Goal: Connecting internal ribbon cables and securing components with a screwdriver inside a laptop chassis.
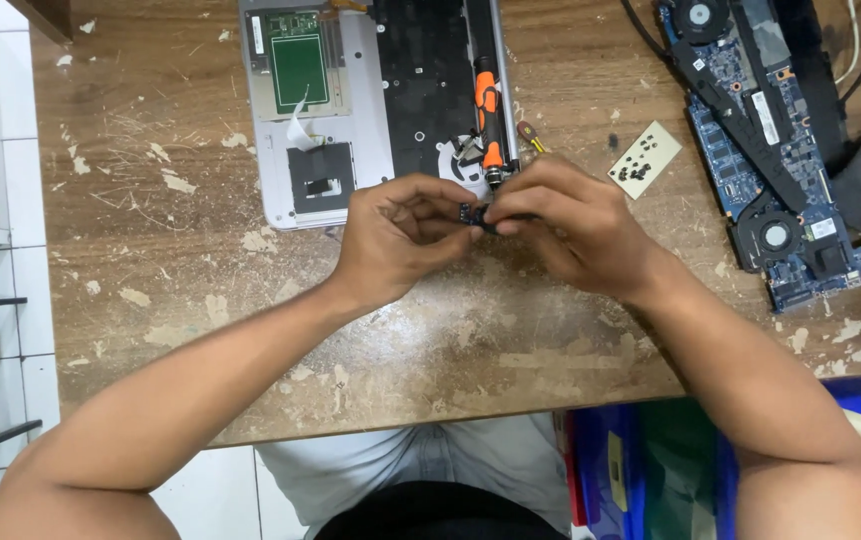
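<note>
worn, chipped wooden table [180, 300], seen from above. a small dark part [474, 216] is pinched between both hands above the table's middle. left hand [400, 235] and right hand [565, 225] are closed on it, fingertips meeting. just behind lies an opened laptop shell [330, 110], an orange-black screwdriver [490, 115] laid on it. a card with screws [643, 160] and a blue board [760, 140] are set to the right.

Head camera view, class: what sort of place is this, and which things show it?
Probably an electronics repair bench: an opened laptop case, a bare blue circuit board with fans and an orange-handled screwdriver lie on a worn wooden table.
</note>
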